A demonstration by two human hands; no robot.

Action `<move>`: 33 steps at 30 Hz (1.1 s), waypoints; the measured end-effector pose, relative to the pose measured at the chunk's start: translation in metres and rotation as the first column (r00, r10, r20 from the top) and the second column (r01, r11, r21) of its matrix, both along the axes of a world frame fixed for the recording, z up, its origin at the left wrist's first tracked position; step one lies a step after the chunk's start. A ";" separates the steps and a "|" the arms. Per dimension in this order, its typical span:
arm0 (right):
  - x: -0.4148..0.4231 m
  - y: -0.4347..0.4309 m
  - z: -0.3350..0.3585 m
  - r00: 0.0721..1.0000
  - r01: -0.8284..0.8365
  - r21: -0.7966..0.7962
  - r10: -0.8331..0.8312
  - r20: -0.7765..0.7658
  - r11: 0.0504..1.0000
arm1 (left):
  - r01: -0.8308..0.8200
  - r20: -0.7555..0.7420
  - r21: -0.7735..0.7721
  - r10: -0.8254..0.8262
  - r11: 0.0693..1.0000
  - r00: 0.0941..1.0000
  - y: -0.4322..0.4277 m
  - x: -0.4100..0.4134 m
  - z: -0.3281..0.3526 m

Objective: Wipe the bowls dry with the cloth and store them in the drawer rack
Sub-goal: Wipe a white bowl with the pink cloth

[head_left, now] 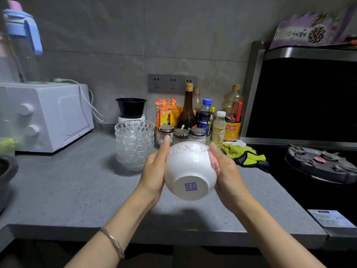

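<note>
A white bowl (190,171) with gold specks near its rim is held in the air above the grey counter (67,190). Its base, with a blue stamp, faces me. My left hand (154,171) cups the bowl's left side, fingers reaching up to the rim. My right hand (228,175) holds a pink cloth (214,163) against the bowl's right side; only a strip of the cloth shows. A stack of clear glass bowls (134,144) stands on the counter just behind my left hand. No drawer rack is in view.
A white oven (48,117) stands at the left. Bottles and spice jars (202,120) line the back wall beside a black bowl (131,107). Green gloves (243,154) lie right of the bowl. A black stove with a burner (318,165) fills the right.
</note>
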State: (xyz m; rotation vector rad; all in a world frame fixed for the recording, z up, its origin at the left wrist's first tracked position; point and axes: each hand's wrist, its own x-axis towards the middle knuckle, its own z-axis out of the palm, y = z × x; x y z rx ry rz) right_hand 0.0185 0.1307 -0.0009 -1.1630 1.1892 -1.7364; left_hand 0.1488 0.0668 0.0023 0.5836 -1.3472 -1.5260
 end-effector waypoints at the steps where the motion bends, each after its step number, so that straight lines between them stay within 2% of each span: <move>1: -0.004 0.000 0.003 1.000 0.009 0.007 -0.008 -0.027 1.000 | 0.014 0.082 -0.074 -0.008 0.997 0.997 -0.001 0.001 0.000; 3: -0.010 0.001 0.009 0.988 0.005 0.005 -0.004 -0.154 1.000 | 0.110 0.217 -0.188 -0.068 0.976 0.974 -0.003 0.004 0.000; 5: -0.010 0.004 0.013 0.969 -0.023 0.018 0.026 -0.247 1.000 | 0.190 0.271 -0.240 -0.122 0.952 0.955 -0.003 0.004 0.002; 7: -0.009 0.004 0.015 0.961 -0.032 0.015 0.035 -0.274 0.999 | 0.194 0.227 -0.230 -0.141 0.954 0.964 -0.002 0.002 0.001; 9: -0.007 0.003 0.017 0.966 -0.013 -0.004 0.011 -0.258 1.000 | 0.149 0.114 -0.158 -0.132 0.976 0.985 0.001 -0.001 -0.001; 11: -0.006 0.002 0.016 0.985 -0.017 -0.030 0.012 -0.174 0.999 | 0.116 -0.016 -0.042 -0.117 0.992 0.993 0.002 -0.004 -0.002; 14: 0.003 -0.001 0.004 0.994 -0.035 -0.053 0.041 0.102 0.998 | 0.116 -0.177 0.151 -0.089 0.982 0.980 -0.001 -0.008 -0.006; 16: 0.015 -0.003 -0.006 0.958 -0.054 -0.059 0.068 0.278 0.997 | 0.141 -0.258 0.292 -0.065 0.946 0.964 -0.004 -0.011 -0.008; 19: 0.029 -0.007 -0.017 0.893 -0.091 -0.044 0.101 0.439 0.995 | 0.168 -0.368 0.439 0.005 0.883 0.930 -0.007 -0.015 -0.009; 23: 0.021 -0.010 -0.023 0.869 -0.091 0.028 0.066 0.491 0.995 | 0.170 -0.371 0.473 0.020 0.864 0.928 -0.011 -0.016 -0.012; 27: -0.003 -0.007 -0.021 0.861 0.052 0.096 -0.093 0.499 0.994 | 0.130 -0.360 0.495 0.067 0.859 0.931 -0.018 -0.009 -0.013; 28: -0.009 -0.005 -0.017 0.881 0.109 0.060 -0.125 0.457 0.992 | 0.118 -0.363 0.497 0.083 0.860 0.928 -0.020 -0.007 -0.013; 30: -0.014 -0.003 -0.003 0.947 0.212 -0.101 -0.179 0.268 0.972 | 0.079 -0.334 0.509 0.112 0.857 0.936 -0.023 -0.007 -0.013; 32: -0.006 -0.004 0.008 0.963 0.237 -0.280 -0.263 -0.057 0.930 | 0.037 -0.269 0.532 0.128 0.846 0.955 -0.022 -0.010 -0.014; 33: 0.001 -0.005 0.012 0.907 0.201 -0.358 -0.311 -0.285 0.912 | 0.027 -0.241 0.540 0.124 0.841 0.963 -0.021 -0.013 -0.014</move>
